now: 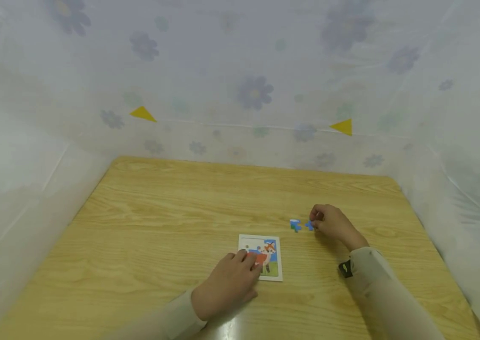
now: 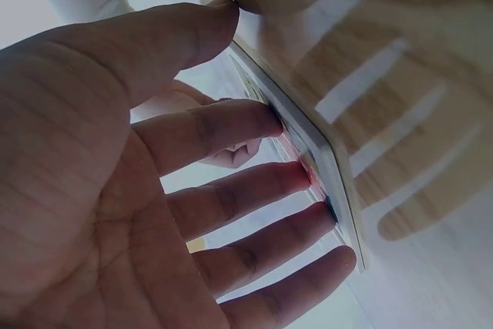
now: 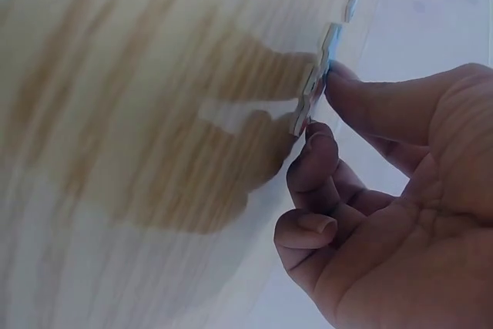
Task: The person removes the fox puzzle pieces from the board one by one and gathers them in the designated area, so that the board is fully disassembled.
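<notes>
Our sleeves [image 1: 382, 276] come nearest, cut off by the lower edge. Our left hand [image 1: 227, 283] lies loose, gripping nothing, its fingertips touching the puzzle [image 1: 274, 259] on the table [image 1: 159, 226] and hiding much of the fox's body (its head shows clearly). Right of the puzzle and farther back, our right hand [image 1: 336, 224] pinches a blue piece [image 1: 309, 225] between thumb and forefinger, covering part of it; we cannot tell whether it is lifted. Just left lies a second piece [image 1: 294, 225], cut off in the right wrist view. Something black [image 1: 345, 269] under the right cuff is hard to make out.
</notes>
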Demonstrator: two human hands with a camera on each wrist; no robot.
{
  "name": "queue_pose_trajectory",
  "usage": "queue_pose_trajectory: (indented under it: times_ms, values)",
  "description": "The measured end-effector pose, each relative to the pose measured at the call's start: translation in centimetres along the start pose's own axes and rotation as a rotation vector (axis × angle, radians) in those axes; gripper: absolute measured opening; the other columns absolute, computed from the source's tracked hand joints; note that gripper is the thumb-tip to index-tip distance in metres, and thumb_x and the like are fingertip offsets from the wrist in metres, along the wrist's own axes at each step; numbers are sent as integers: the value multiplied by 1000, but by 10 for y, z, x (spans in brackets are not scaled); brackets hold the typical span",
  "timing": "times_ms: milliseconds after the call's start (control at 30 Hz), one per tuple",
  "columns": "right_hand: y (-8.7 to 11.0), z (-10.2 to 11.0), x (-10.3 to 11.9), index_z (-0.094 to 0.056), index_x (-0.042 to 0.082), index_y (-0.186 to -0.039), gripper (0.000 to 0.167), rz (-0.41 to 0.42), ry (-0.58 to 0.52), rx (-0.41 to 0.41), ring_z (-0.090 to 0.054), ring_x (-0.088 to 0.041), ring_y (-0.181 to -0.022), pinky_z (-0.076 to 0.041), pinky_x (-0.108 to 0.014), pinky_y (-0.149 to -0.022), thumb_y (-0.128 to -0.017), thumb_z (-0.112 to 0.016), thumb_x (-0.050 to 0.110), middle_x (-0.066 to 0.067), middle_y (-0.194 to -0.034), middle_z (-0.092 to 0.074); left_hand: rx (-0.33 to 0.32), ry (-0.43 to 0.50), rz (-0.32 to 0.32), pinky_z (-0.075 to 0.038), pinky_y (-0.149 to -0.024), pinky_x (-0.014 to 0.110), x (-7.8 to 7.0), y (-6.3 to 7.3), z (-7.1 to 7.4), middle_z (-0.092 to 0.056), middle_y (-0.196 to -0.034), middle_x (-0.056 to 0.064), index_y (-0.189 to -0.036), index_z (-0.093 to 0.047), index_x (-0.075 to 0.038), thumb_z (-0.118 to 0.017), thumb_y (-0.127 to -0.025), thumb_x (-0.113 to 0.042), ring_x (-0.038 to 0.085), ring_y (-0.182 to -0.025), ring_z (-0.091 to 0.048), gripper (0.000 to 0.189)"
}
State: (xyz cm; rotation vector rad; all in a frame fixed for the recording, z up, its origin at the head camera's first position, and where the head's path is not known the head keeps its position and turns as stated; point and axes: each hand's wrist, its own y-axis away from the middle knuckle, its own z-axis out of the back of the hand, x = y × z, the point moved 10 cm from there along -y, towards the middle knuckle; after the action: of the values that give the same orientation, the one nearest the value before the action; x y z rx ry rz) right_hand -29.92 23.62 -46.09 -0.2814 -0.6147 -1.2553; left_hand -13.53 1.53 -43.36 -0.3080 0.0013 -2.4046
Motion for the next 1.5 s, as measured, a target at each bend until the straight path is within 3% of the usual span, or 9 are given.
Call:
queue_pose_trajectory:
  times_ms: [300,533,700,867,1067,1167,1333,1500]
  values:
    - [6,1,7,-67,6,-94,7,19,36,-28,-57,-27,-86,-51,-41,-71,-95,-70,0,-12,-97,-61,35,48,1,-52,-76,28,-2,1,0,-65,-109,-5,-118,-74,-21,-72,-89,-58,15,-95,-58,47]
    - [12,-5,44,-67,2,-98,1,100,33,-46,-54,-23,-79,-48,-38,-66,-98,-68,3,-11,-95,-60,21,142,-11,-51,-77,30,2,-2,-3,-65,-106,-5,-108,-74,-22,-71,-89,-59,16,-92,-56,43]
    - [12,-20,77,-67,4,-99,1,184,29,2,-56,-17,-76,-48,-36,-66,-99,-67,5,-3,-90,-62,-37,285,-66,-50,-78,29,22,-11,-3,-65,-106,-5,-107,-74,-24,-74,-89,-52,14,-91,-57,33]
    - [14,-36,101,-69,6,-105,9,277,14,68,-57,-13,-77,-50,-34,-66,-97,-70,3,2,-89,-63,-92,398,-50,-51,-88,34,53,-24,-4,-65,-119,2,-117,-73,-17,-82,-85,-53,17,-103,-59,50]
    - [19,-54,115,-69,6,-110,14,317,-28,136,-58,-12,-81,-52,-32,-68,-96,-73,6,1,-94,-64,-24,409,-22,-45,-110,44,66,-37,-10,-61,-143,8,-109,-74,-13,-81,-77,-67,25,-133,-54,64]
    - [21,-61,116,-69,7,-108,14,308,-34,146,-59,-11,-81,-52,-32,-70,-95,-74,7,2,-93,-64,10,413,-48,-46,-109,43,61,-41,-13,-63,-142,7,-101,-75,-14,-83,-71,-68,24,-131,-58,62]
    - [28,-70,114,-68,7,-110,21,279,-13,154,-56,-13,-82,-51,-32,-73,-92,-79,11,1,-93,-62,80,452,-34,-50,-105,44,55,-40,-25,-59,-147,7,-106,-75,-16,-88,-65,-67,23,-133,-57,67]
    - [32,-73,117,-64,5,-115,32,262,5,146,-53,-14,-82,-49,-31,-72,-89,-82,11,-3,-98,-58,84,434,-11,-49,-106,42,54,-39,-27,-57,-149,7,-106,-76,-16,-89,-64,-65,25,-135,-56,66]
